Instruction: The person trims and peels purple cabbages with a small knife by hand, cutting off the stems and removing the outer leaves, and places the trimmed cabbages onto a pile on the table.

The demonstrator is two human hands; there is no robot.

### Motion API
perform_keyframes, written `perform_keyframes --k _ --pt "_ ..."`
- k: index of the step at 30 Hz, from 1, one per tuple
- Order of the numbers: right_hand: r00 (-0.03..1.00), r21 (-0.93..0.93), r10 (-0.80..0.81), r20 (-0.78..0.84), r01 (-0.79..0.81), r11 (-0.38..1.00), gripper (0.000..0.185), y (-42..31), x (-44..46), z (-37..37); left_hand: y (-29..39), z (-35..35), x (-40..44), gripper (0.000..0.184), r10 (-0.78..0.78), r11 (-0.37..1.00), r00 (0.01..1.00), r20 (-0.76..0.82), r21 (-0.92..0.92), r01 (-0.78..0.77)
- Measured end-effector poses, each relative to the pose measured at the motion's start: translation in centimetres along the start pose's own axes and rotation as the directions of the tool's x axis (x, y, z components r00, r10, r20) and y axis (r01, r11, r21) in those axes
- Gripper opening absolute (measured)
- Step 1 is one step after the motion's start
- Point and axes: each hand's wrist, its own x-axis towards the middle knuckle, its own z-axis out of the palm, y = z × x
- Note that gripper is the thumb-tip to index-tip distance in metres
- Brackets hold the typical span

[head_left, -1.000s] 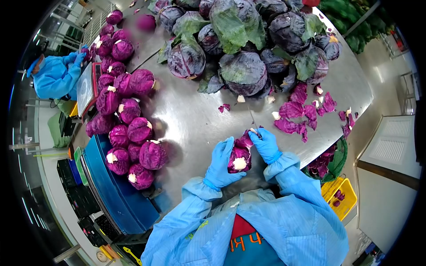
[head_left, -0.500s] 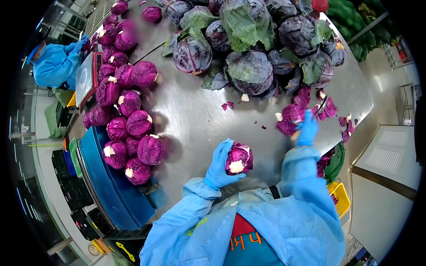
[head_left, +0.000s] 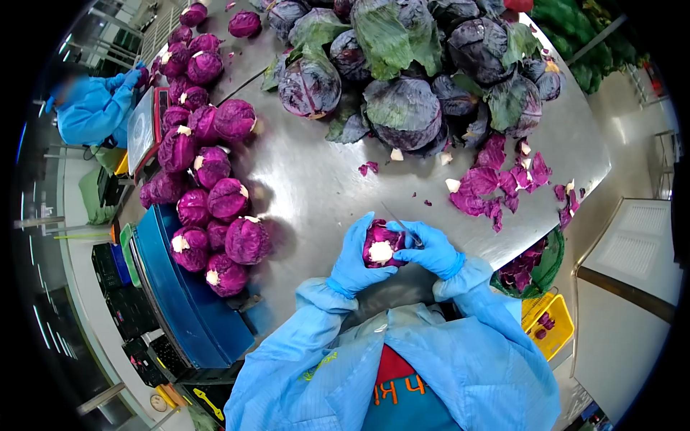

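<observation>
My left hand [head_left: 353,257], in a blue glove, is wrapped round a small red cabbage [head_left: 379,251] with its pale cut stem end facing me. My right hand [head_left: 431,251], gloved too, grips a knife [head_left: 412,233]; its thin blade points up and left beyond the cabbage. The fingertips of that hand touch the cabbage's right side. Trimmed purple leaves [head_left: 480,182] and white stem pieces lie on the metal table [head_left: 309,194] ahead of my right hand.
Untrimmed cabbages with dark outer leaves [head_left: 402,115] are heaped at the back. Peeled cabbages [head_left: 228,199] line the left side near a scale [head_left: 142,128] and a co-worker [head_left: 93,108]. A green basket [head_left: 550,262] of leaves and a yellow crate [head_left: 557,334] stand at right.
My right hand has come back from the leaf scraps to the cabbage, bringing the knife. More loose leaves lie spread at the right. My left hand still holds the cabbage.
</observation>
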Motion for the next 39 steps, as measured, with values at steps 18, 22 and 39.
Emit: perform_keyframes --k 18,22,39 --pt "0.944 -0.276 -0.176 -0.28 0.097 0.956 0.038 1.3 -0.8 -0.5 -0.5 0.5 1.7 0.111 -0.132 0.986 0.991 -0.02 -0.107 0.129" --pt "0.966 -0.085 -0.244 -0.092 0.236 0.968 0.045 1.7 0.8 -0.5 0.3 0.3 1.9 0.111 -0.122 0.993 0.993 0.006 -0.005 0.122" --pt "0.722 -0.564 -0.209 -0.659 -0.291 0.773 0.045 2.3 -2.2 -6.0 -2.0 -1.6 -1.2 0.109 0.155 0.986 0.982 0.111 -0.075 -0.147"
